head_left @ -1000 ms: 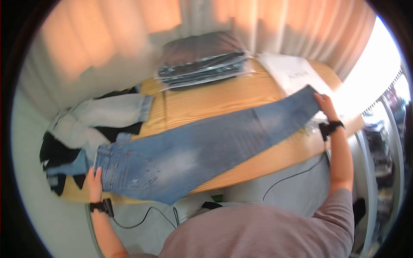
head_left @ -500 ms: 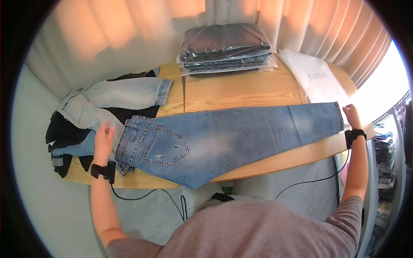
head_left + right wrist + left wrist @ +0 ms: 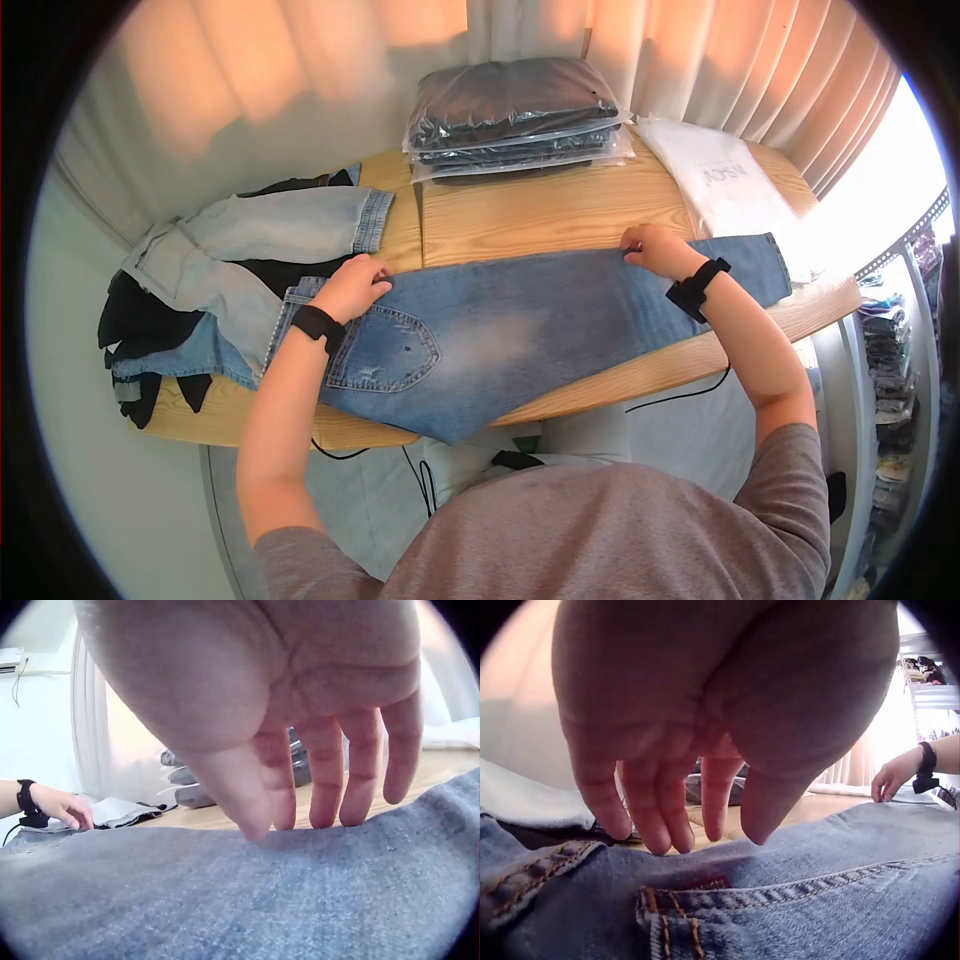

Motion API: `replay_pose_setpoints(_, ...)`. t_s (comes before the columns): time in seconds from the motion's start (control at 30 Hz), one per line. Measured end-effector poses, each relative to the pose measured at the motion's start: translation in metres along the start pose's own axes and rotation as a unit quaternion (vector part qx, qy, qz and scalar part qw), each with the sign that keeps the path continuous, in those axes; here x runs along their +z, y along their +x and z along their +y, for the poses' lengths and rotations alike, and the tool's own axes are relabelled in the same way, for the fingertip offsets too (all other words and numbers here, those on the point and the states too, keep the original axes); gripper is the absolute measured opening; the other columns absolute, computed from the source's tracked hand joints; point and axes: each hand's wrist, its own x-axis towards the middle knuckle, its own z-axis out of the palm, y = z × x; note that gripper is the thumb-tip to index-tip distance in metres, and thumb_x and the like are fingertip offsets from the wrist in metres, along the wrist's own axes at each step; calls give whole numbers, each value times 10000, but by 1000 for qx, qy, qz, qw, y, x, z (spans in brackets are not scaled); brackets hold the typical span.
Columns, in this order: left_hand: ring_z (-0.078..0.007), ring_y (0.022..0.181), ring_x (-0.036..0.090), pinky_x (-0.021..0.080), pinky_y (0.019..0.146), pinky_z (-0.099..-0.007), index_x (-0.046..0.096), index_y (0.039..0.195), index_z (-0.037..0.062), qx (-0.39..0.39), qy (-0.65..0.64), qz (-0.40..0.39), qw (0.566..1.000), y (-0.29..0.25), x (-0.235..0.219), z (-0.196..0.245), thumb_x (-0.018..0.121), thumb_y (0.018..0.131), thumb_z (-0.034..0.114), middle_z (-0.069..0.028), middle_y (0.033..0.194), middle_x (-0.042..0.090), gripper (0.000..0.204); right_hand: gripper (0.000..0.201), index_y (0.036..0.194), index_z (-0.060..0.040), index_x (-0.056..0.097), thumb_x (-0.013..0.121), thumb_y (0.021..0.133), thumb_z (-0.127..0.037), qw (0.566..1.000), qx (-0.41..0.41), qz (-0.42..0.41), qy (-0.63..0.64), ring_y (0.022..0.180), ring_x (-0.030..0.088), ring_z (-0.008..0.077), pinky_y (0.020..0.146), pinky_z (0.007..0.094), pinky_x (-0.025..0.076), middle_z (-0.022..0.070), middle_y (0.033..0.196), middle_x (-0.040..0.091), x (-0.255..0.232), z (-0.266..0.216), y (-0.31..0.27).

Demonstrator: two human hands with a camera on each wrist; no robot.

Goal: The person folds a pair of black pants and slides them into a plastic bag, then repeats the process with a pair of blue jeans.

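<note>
Blue jeans (image 3: 530, 320) lie folded lengthwise across the table, waist to the left and hem to the right, with a back pocket (image 3: 385, 350) facing up. At their far edge, just above the pocket, is my left hand (image 3: 352, 288); the left wrist view shows its fingers (image 3: 671, 817) reaching down, thumb apart, by the denim. My right hand (image 3: 660, 250) is over the far edge of the leg, short of the hem. In the right wrist view its fingers (image 3: 326, 780) extend down to the fabric's edge (image 3: 300, 862), and whether they grip it is unclear.
Pale jeans (image 3: 270, 225) and black garments (image 3: 145, 315) are heaped on the left of the table (image 3: 540, 220). Bagged dark clothes (image 3: 515, 110) are stacked at the back, with a white printed bag (image 3: 715, 175) to their right. A shelf of packed goods (image 3: 885, 390) stands at the far right.
Both hands have left the ends of the jeans and moved inward to the far edge. The jeans, earlier held at waist and hem, now lie flat on the table.
</note>
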Motion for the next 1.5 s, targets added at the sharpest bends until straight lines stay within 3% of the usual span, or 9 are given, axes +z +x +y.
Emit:
replay_pose_setpoints(0.27,-318,807,571,454,707,-378,518,811,22,-17,19,-5,1000,9,2,-7,657,803,126,-151,832,580,173,228,895,-40,607,730,737,-151,999,41,-10,22,782,606,263,697,352,478,111,827,637,-3,10,8)
replay_pose_setpoints(0.5,-338,787,579,455,700,-387,510,851,28,-66,13,-28,997,13,-12,1,602,856,140,-170,798,593,145,202,839,-53,628,730,755,-207,996,69,-53,16,633,582,202,590,341,463,70,688,616,-8,26,22)
replay_pose_setpoints(0.73,-334,801,573,453,716,-393,499,858,23,-48,39,-29,998,25,5,-14,619,842,137,-176,823,587,166,222,850,-44,626,721,757,-222,996,39,-71,-38,729,582,218,664,345,455,99,757,626,-9,23,30)
replay_pose_setpoints(0.83,-317,786,565,450,712,-386,495,856,20,-33,49,-19,998,23,10,-19,637,822,119,-164,817,578,176,242,943,-54,630,712,761,-191,996,72,-58,-20,863,606,298,766,380,469,145,875,644,-7,12,17)
replay_pose_setpoints(0.9,-315,823,563,453,741,-369,518,880,11,-20,53,24,998,15,3,-13,649,803,97,-157,881,584,175,317,1036,-44,593,698,764,-167,991,-5,79,-111,917,593,331,819,396,463,160,960,630,-6,-3,-5)
replay_pose_setpoints(1.0,-354,913,553,451,812,-411,557,929,22,37,-2,121,992,-12,-20,19,649,796,135,-163,953,595,197,395,1150,-67,540,670,780,-117,994,-104,27,-9,1089,520,330,947,379,413,168,1131,568,-10,-68,-52)
replay_pose_setpoints(1.17,-323,986,547,427,889,-406,592,993,24,83,30,53,995,-90,-2,105,672,770,237,-145,1021,599,318,469,1245,-91,491,643,814,-198,951,-305,-15,38,1235,436,297,1013,464,351,132,1308,483,65,-145,-98)
replay_pose_setpoints(1.23,-332,1130,497,408,937,-415,552,1119,-32,91,75,40,992,-117,29,132,696,730,372,-188,1150,558,578,497,1266,-97,476,645,812,-214,949,-312,-8,51,1256,413,306,1024,485,333,130,1327,467,87,-171,-98)
replay_pose_setpoints(1.5,-351,1215,446,365,991,-440,504,1206,-51,-9,93,158,983,-140,94,149,649,733,188,-207,1268,501,549,543,1292,-117,461,656,797,-227,961,-274,29,35,1279,374,367,1018,550,315,125,1351,448,119,-203,-101)
